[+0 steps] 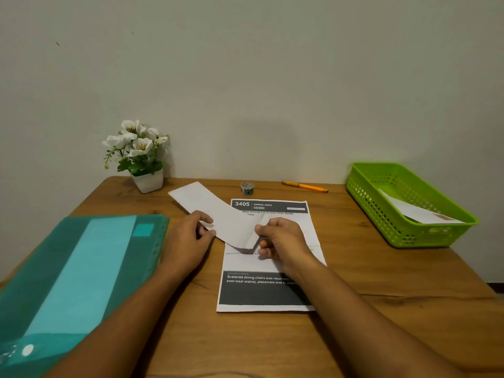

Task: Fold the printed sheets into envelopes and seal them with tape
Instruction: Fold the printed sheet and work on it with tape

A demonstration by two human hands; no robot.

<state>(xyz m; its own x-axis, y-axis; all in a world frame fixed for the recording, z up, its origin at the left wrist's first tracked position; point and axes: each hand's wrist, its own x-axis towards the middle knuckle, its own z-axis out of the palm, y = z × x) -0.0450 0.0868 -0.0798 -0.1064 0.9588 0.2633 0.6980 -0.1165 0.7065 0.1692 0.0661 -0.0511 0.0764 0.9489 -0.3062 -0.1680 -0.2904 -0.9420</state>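
One folded sheet [218,211], a long white strip with its blank side up, is pinched at its near edge by the left hand [188,238] and at its bent, creased end by the right hand [283,241]. Under both hands a printed sheet [261,290] headed 3405 lies flat on the wooden table [381,309]. Beyond the right hand are a tape roll [247,188] and an orange pen [305,186].

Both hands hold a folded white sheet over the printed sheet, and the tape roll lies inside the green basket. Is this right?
No. The head view shows the tape roll on the table, left of the pen, not inside the green basket. The left hand and right hand do hold the folded white sheet over the printed sheet.
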